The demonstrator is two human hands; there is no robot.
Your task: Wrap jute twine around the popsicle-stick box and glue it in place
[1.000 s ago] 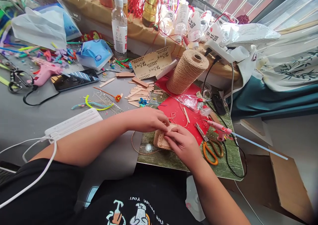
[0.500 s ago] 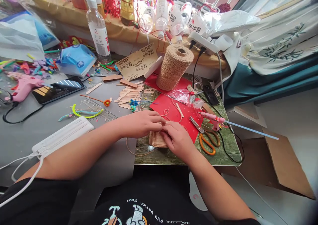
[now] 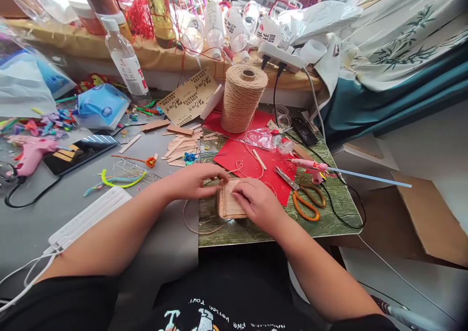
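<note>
A small block of glued wooden sticks (image 3: 228, 205) lies on the green board (image 3: 329, 219) near the table's front edge. My left hand (image 3: 193, 181) rests on its far left corner, fingers curled and pinching at the top edge. My right hand (image 3: 258, 202) lies over its right side, fingers bent and pressing on it. A loose strand of twine (image 3: 193, 228) loops from under the block toward me and runs up across the red paper (image 3: 248, 163). The big twine spool (image 3: 241, 99) stands upright behind.
Orange-handled scissors (image 3: 305, 202) and a pink glue gun (image 3: 310, 167) with a long glue stick lie right of my hands. Loose wooden sticks (image 3: 183, 146), a ruler, a phone (image 3: 78, 150), a second pink glue gun (image 3: 29, 150), a water bottle (image 3: 124, 60) and craft clutter fill the left and back.
My hands have spread slightly apart, uncovering more of the block's top. My right hand slid down onto its right side. The camera view tilted and shifted left.
</note>
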